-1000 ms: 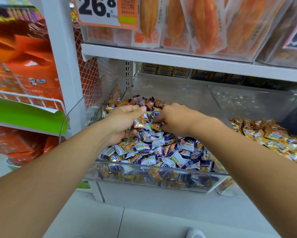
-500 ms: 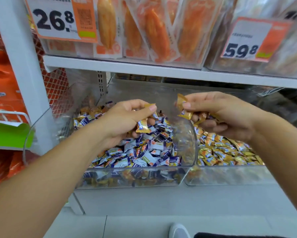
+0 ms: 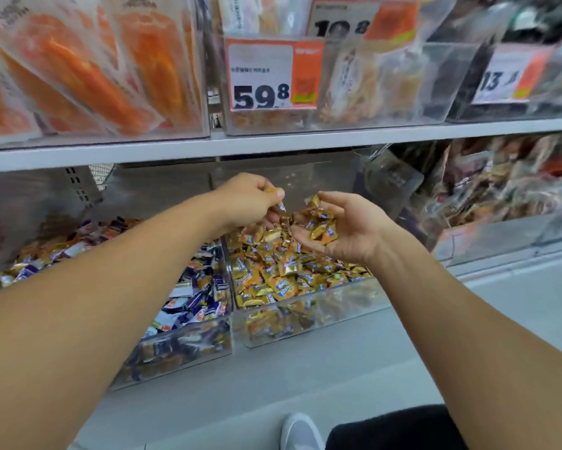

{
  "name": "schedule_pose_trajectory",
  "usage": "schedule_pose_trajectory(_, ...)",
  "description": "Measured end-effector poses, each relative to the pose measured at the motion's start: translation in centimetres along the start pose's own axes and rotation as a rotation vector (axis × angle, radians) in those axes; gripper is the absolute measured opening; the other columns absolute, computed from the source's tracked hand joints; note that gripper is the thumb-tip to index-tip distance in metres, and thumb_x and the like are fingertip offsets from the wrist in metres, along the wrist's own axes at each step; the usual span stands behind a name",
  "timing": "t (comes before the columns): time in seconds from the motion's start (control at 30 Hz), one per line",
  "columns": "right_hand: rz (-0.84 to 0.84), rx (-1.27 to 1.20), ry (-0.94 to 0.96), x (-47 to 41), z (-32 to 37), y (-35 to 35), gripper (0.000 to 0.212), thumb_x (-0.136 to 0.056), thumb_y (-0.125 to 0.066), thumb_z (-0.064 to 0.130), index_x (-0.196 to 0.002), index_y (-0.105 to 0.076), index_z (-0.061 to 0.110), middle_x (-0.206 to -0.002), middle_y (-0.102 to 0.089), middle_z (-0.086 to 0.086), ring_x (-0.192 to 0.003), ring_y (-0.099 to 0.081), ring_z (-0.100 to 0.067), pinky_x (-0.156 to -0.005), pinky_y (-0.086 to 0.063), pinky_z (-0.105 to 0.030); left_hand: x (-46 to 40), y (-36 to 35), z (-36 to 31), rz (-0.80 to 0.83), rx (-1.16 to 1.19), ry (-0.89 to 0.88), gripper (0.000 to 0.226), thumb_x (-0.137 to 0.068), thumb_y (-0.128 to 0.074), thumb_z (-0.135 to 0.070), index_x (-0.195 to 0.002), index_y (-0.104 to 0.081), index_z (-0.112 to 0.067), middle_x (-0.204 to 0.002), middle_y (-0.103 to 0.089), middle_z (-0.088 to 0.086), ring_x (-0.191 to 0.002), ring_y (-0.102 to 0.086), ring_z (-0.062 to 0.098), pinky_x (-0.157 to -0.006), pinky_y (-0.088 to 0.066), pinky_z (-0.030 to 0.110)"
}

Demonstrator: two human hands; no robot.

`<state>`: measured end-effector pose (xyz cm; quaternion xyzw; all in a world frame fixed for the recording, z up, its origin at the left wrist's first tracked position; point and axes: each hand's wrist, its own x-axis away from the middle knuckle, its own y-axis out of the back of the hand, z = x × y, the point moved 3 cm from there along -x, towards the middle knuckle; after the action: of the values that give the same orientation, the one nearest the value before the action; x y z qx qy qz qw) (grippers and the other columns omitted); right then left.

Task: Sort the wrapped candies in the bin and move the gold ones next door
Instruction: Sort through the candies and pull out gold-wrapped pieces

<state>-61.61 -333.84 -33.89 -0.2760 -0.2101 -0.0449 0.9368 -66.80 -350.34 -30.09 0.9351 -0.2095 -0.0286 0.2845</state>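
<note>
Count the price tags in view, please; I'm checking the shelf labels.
3. The 59.8 tag sits on the middle bin, another is partly hidden behind it, and one is at right. Others may be out of frame.

You are looking at two clear plastic bins sitting side by side and touching on the shelf. The left bin is holding a heap of mostly blue-and-white wrapped candies, with some gold ones mixed in toward its back. The right bin is lying full of gold wrapped candies. A few gold candies are resting above that right bin, cupped in your palm.
</note>
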Motion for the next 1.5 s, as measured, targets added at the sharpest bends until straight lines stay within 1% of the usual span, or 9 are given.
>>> schedule_pose_trajectory(0.2,0.047,0.110,0.003,-0.2,0.8,2.7,0.024,-0.095,-0.054,0.032,-0.107,-0.068,0.016,-0.133,-0.063,-0.015,-0.105,-0.064,-0.042,-0.097,-0.047,-0.053,-1.1,-0.9,0.7,0.053,-0.169,-0.038,0.022,-0.103,-0.050,-0.035,-0.105,-0.067,-0.022,-0.100,-0.075,0.002,-0.097,-0.070,0.023,-0.091,-0.053,0.043)
schedule_pose_trajectory(0.5,0.021,0.471,0.040,0.4,0.6,1.1,0.036,-0.099,-0.048,0.037,-0.117,-0.073,0.019,-0.111,-0.064,-0.003,-0.108,-0.058,-0.029,-0.093,-0.048,-0.047,3.2,1.1,-0.7,-0.110,-0.397,-0.304,0.021,-0.104,-0.047,-0.031,-0.115,-0.065,-0.029,-0.085,-0.068,-0.008,-0.065,-0.059,0.007,-0.063,-0.044,0.026)
schedule_pose_trajectory(0.67,-0.029,0.831,0.137,1.4,0.4,-1.5,0.053,-0.100,-0.031,0.062,-0.120,-0.071,0.034,-0.153,-0.043,0.000,-0.142,-0.032,-0.029,-0.113,-0.026,-0.061,5.7,2.3,0.1,-0.100,-0.449,-0.344,0.024,-0.104,-0.047,-0.029,-0.120,-0.065,-0.030,-0.109,-0.067,-0.010,-0.095,-0.060,0.009,-0.077,-0.041,0.027)
schedule_pose_trajectory(0.83,-0.154,1.281,0.638,4.3,0.5,-5.3,0.042,-0.103,-0.045,0.044,-0.103,-0.076,0.016,-0.099,-0.075,0.002,-0.088,-0.065,-0.004,-0.084,-0.053,-0.034,9.5,6.3,3.6,-0.149,-0.388,-0.270,0.021,-0.102,-0.050,-0.029,-0.117,-0.064,-0.034,-0.113,-0.062,-0.018,-0.084,-0.061,-0.007,-0.072,-0.041,0.019)
schedule_pose_trajectory(0.97,0.042,1.498,1.058,6.7,-2.4,-12.2,0.010,-0.092,-0.065,0.025,-0.091,-0.074,0.023,-0.074,-0.066,0.016,-0.066,-0.060,0.004,-0.062,-0.044,-0.009,12.3,11.0,8.9,-0.255,-0.444,-0.142,0.014,-0.096,-0.062,-0.026,-0.109,-0.068,-0.030,-0.101,-0.069,-0.013,-0.092,-0.062,0.001,-0.077,-0.045,0.024)
schedule_pose_trajectory(1.07,0.316,1.847,0.887,3.7,-7.1,-17.0,0.022,-0.090,-0.069,0.018,-0.109,-0.072,0.029,-0.094,-0.070,0.010,-0.081,-0.064,-0.006,-0.076,-0.053,-0.023,13.6,14.0,13.0,-0.277,-0.585,-0.035,0.016,-0.089,-0.072,-0.026,-0.105,-0.071,-0.025,-0.100,-0.071,-0.007,-0.092,-0.067,0.014,-0.081,-0.048,0.029)
schedule_pose_trajectory(1.17,0.176,2.058,0.781,-1.1,-8.3,-19.0,0.043,-0.085,-0.064,0.002,-0.118,-0.069,0.029,-0.110,-0.070,-0.006,-0.094,-0.066,-0.027,-0.080,-0.056,-0.041,14.4,15.9,16.0,-0.240,-0.663,0.037,0.027,-0.083,-0.079,-0.026,-0.108,-0.070,-0.026,-0.104,-0.070,-0.007,-0.088,-0.066,0.013,-0.076,-0.044,0.026)
schedule_pose_trajectory(1.37,0.344,2.149,0.664,-6.6,-11.8,-22.0,0.018,-0.094,-0.065,0.030,-0.102,-0.069,0.016,-0.099,-0.069,-0.008,-0.091,-0.063,-0.030,-0.079,-0.056,-0.046,14.1,17.0,19.3,-0.194,-0.632,0.075,0.028,-0.084,-0.078,-0.031,-0.110,-0.067,-0.031,-0.097,-0.069,-0.008,-0.083,-0.065,0.011,-0.079,-0.055,0.037)
schedule_pose_trajectory(1.5,0.229,2.222,0.594,-8.6,-11.7,-22.8,0.013,-0.093,-0.067,0.020,-0.104,-0.063,0.018,-0.100,-0.064,-0.006,-0.089,-0.062,-0.031,-0.077,-0.055,-0.041,13.1,17.2,20.3,-0.220,-0.589,0.036,0.016,-0.094,-0.065,-0.030,-0.108,-0.070,-0.024,-0.092,-0.070,-0.009,-0.076,-0.064,0.004,-0.073,-0.054,0.031)
